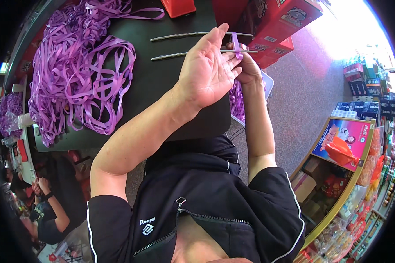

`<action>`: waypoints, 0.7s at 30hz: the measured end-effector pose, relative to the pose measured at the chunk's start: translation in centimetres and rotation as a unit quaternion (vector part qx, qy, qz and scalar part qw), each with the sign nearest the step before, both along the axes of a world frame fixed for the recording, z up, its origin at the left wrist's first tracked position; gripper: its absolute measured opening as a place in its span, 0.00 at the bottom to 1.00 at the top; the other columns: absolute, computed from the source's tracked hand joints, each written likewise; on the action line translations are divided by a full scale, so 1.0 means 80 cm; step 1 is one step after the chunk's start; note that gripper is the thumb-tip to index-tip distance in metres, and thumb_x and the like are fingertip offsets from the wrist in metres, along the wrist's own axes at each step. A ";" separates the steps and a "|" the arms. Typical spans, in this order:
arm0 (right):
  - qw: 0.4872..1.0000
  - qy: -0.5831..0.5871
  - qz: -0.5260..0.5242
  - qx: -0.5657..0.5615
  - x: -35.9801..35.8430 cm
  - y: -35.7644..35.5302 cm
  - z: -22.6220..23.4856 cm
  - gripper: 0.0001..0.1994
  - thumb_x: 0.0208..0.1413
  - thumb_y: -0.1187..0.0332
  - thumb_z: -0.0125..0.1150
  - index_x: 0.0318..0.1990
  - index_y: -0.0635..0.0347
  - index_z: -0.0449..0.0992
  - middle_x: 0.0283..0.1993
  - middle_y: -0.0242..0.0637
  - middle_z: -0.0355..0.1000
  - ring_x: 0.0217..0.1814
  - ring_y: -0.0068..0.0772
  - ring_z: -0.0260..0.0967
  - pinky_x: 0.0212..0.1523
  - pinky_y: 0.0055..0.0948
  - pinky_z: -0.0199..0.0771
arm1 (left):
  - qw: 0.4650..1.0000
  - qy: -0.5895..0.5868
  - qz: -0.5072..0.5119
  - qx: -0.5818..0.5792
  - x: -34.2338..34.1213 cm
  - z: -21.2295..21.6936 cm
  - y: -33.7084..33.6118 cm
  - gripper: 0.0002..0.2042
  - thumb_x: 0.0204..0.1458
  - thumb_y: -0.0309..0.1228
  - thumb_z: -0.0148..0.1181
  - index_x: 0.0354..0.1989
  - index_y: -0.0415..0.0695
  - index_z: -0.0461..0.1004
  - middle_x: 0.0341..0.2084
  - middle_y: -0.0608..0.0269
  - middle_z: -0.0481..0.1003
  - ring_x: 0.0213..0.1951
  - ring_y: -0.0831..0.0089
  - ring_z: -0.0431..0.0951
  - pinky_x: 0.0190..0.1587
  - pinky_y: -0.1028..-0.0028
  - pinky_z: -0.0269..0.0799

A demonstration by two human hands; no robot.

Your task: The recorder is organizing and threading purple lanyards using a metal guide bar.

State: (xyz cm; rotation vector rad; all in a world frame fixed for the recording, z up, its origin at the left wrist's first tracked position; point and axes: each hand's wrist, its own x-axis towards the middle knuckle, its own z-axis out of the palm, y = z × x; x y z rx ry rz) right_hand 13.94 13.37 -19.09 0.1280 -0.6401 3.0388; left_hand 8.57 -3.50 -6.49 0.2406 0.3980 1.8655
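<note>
Two thin twisted metal rods (175, 35) stick out side by side over the edge of a dark table. A purple ribbon (235, 44) loops across both near their right ends. My left hand (206, 72) is open, palm up, crossing the rods, with its fingers stretched toward the ribbon. Close behind it, my right hand (251, 70) is curled at the ribbon's lower end; its fingertips are partly hidden by the left fingers and a rod. A big tangled heap of purple ribbons (81, 70) lies to the left on the table.
Red boxes (276, 26) are stacked beyond my right hand. A red object (178, 6) sits at the table's far edge. More purple ribbons (237, 103) lie in a pale container beside the table. A display case (338, 162) stands at right. Another person (52, 210) sits at lower left.
</note>
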 end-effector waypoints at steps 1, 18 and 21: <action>1.000 -0.005 -0.007 0.018 -0.001 0.002 0.004 0.13 0.53 0.67 0.58 0.44 0.65 0.71 0.40 0.42 0.74 0.40 0.35 0.74 0.42 0.33 0.77 | 1.000 0.000 -0.001 -0.001 0.000 0.001 0.001 0.33 0.59 0.50 0.40 0.69 0.57 0.36 0.64 0.33 0.23 0.68 0.49 0.24 0.66 0.58 0.21; 0.887 -0.271 -0.068 0.367 0.030 0.043 0.118 0.20 0.61 0.56 0.46 0.38 0.62 0.79 0.38 0.33 0.75 0.36 0.20 0.63 0.39 0.22 0.60 | 1.000 -0.026 -0.006 0.008 0.002 0.003 -0.003 0.33 0.58 0.51 0.43 0.68 0.56 0.39 0.64 0.33 0.29 0.68 0.50 0.30 0.67 0.57 0.23; 0.814 -0.274 -0.182 0.479 0.038 0.054 0.118 0.19 0.59 0.54 0.49 0.34 0.60 0.81 0.29 0.26 0.74 0.27 0.11 0.55 0.27 0.16 0.51 | 0.999 -0.041 -0.014 -0.004 0.002 0.009 -0.003 0.36 0.56 0.53 0.44 0.68 0.57 0.38 0.64 0.33 0.28 0.68 0.50 0.28 0.67 0.57 0.22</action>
